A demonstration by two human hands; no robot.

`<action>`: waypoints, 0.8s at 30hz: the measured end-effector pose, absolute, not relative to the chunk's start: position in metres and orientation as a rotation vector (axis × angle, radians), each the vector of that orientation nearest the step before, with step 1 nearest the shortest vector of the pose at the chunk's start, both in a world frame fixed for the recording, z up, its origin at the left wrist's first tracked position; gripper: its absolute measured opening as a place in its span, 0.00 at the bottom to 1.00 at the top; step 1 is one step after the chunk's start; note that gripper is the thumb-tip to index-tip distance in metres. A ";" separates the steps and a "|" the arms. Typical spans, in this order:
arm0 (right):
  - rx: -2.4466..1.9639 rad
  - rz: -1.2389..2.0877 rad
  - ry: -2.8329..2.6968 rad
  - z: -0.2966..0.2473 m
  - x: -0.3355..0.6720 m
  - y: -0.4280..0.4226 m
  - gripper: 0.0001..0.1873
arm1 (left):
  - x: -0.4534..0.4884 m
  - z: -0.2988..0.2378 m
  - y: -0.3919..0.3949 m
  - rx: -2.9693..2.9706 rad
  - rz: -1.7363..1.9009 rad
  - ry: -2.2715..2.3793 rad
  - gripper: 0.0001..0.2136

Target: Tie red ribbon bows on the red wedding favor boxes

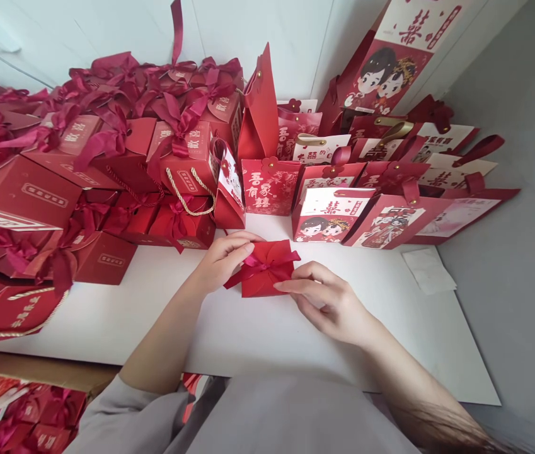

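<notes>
Red ribbon-tied box (258,288) lies on the white tabletop (248,347), between the person's hands. Left of the box and beyond it rise stacked maroon gift boxes (139,139) with ribbons; beyond it and to its right stand red-and-white gift bags (331,183) in rows. The right hand (328,299) touches the box's right side with curled fingers; whether that grip pinches anything, one cannot tell. The left hand (224,261) pinches the box's far left corner. Well right of the box lies white paper (428,271). A crimson bow (264,267) crosses the box's top.
</notes>
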State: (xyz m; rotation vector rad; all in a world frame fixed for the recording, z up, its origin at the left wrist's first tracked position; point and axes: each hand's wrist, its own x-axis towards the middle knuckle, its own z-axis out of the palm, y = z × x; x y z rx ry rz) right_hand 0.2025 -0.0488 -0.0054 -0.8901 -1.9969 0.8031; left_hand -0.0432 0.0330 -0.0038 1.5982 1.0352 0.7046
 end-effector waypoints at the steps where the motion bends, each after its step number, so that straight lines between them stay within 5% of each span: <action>1: -0.864 0.740 -2.020 -0.007 0.202 -0.049 0.24 | -0.043 -0.004 0.033 1.595 0.701 1.038 0.17; 5: -0.883 0.433 -2.032 -0.016 0.199 -0.047 0.29 | -0.043 -0.003 0.033 1.599 0.713 1.019 0.17; 10: -0.939 0.169 -1.977 -0.030 0.196 -0.046 0.23 | -0.039 -0.004 0.030 1.629 0.778 1.022 0.19; 24: -1.056 0.507 -1.851 -0.021 0.195 -0.047 0.10 | -0.026 -0.013 0.026 1.694 0.987 1.144 0.15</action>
